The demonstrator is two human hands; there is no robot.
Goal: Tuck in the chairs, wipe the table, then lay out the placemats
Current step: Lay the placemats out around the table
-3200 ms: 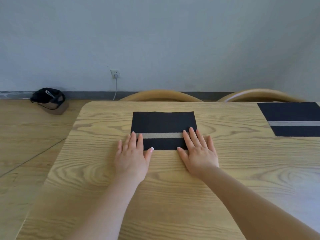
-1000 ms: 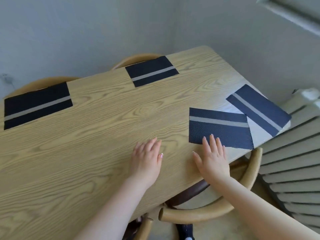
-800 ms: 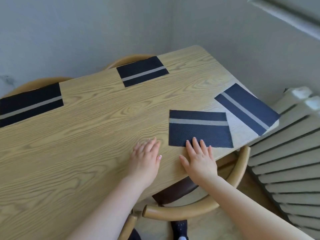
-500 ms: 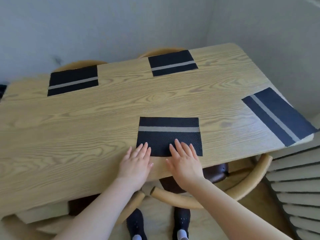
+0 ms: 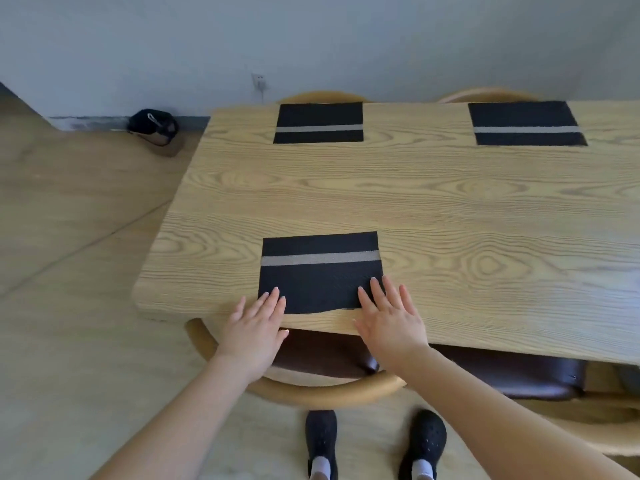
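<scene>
A black placemat with a grey stripe lies near the front edge of the wooden table. My left hand lies flat with its fingertips on the mat's front left corner. My right hand lies flat with its fingers on the front right corner. Two more striped placemats lie along the far edge, one at the far left and one at the far right. A wooden chair with a dark seat is tucked under the table in front of me.
A second dark seat sits under the table to the right. Two chair backs show behind the far edge. A black bag lies on the floor by the wall. My shoes stand close to the chair.
I have slid the placemat leftward along the front edge to the table's left end, with both hands flat on it. The view has swung left, and the mat at the table's right end is out of sight.
</scene>
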